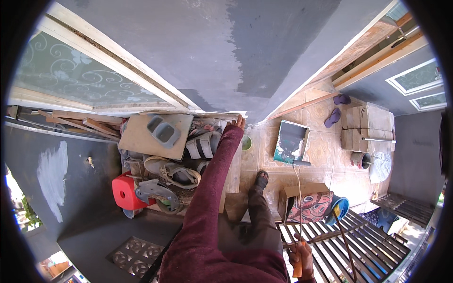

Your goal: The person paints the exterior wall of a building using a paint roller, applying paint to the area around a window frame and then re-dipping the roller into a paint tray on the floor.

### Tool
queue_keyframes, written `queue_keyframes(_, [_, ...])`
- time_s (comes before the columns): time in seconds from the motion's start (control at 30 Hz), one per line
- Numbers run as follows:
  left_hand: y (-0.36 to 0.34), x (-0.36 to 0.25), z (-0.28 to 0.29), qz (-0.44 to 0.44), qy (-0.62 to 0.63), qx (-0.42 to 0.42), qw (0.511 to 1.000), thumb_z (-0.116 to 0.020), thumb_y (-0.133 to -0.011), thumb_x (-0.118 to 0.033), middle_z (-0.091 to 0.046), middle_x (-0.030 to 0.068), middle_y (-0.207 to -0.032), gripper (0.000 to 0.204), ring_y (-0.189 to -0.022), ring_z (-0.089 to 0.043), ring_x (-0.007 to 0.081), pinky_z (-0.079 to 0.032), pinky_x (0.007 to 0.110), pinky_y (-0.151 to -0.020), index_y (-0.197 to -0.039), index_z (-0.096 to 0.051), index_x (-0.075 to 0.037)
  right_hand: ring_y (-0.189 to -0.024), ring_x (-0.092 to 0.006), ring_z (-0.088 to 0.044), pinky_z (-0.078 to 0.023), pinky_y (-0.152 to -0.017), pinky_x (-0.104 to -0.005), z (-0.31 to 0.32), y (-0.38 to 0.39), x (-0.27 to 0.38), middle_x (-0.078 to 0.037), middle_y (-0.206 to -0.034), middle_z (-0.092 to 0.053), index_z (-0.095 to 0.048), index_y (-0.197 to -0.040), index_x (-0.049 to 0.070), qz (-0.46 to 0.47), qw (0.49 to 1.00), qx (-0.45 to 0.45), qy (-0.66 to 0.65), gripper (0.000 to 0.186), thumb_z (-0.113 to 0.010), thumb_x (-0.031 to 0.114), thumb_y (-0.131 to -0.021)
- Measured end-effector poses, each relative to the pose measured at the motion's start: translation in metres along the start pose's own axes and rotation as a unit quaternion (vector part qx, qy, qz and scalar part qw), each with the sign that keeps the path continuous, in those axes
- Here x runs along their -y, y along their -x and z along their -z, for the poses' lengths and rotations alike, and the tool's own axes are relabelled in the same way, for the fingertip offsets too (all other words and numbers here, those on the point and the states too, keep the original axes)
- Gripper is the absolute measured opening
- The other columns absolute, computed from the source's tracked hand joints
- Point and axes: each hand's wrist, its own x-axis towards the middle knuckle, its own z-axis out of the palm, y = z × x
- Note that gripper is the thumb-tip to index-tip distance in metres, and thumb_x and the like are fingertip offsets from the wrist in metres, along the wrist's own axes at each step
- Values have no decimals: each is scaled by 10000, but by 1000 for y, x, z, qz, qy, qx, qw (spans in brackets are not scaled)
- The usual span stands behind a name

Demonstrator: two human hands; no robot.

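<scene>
My left arm, in a maroon sleeve, stretches forward. My left hand (239, 121) rests with its fingers extended against the ledge at the foot of the grey wall (188, 42), holding nothing that shows. Down by the lower edge, my right hand (301, 257) is closed around the orange handle of a paint roller (302, 163). Its thin pale rod runs forward, and the dark roller head lies at the near edge of a shallow green-sided tray (289, 158) smeared with grey paint. A darker, ragged-edged patch of paint covers part of the wall.
Left of my arm sit a board (141, 137) with a grey plastic holder, shoes (170, 172) and a red stool (126, 192). A green cup (246, 142) stands by my hand. Right: a cardboard box (285, 193), blue bucket (340, 207), metal railing (368, 236), stacked blocks (363, 118) and purple slippers (332, 118).
</scene>
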Motion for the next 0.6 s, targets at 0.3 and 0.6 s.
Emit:
queue_keyframes(0.3, [-30,10,-22,142,198,-89,966,-495,-893,-247,-650,191,-1094,391,-1017,-629,362,-469,482,-852,-1259,-496,-110,-475,-79,-412,-375,-402,-227,5,-7,-4,-25,-758,-476,-448,-1349,103,-14,1000,2,5,365,-461,235,-1010])
queue_keyframes(0.6, [-11,6,-14,108,115,-54,986,-487,-901,-305,-649,216,-1061,346,-997,-619,379,-449,497,-900,-1199,-541,-139,-477,-75,-412,-377,-402,-223,0,-13,-1,-22,-747,-463,-445,-1351,101,-11,1000,15,-16,371,-482,230,-1005])
